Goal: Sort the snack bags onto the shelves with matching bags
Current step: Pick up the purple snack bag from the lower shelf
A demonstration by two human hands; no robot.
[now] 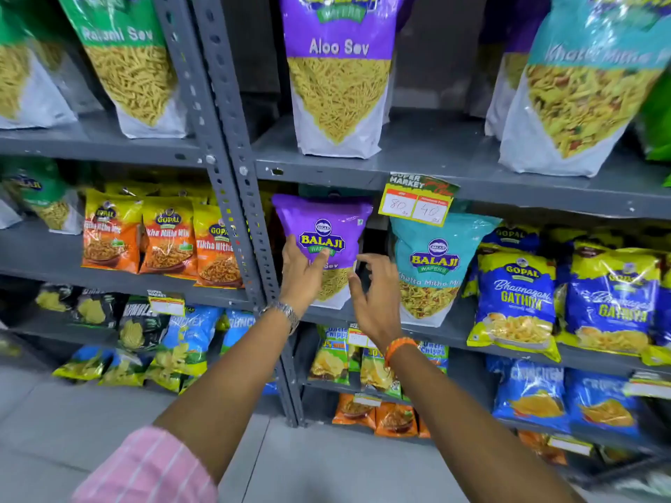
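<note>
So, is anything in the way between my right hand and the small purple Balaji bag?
Nothing visible. The right hand hangs open just off the right edge of the purple bag, with only a dark gap between them. The teal bag stands farther right, out of the path. The left hand holds the bag's left side.

The purple bag (323, 226) is of smooth glossy plastic that catches the light, and its lower part is clear film. The shelf rack (326, 174) is grey painted metal, matt, with little chips in the paint. The price tag (417, 205) is thin paper, the watch band (288, 314) shiny metal, the pink sleeve (145, 470) woven cloth.
</note>
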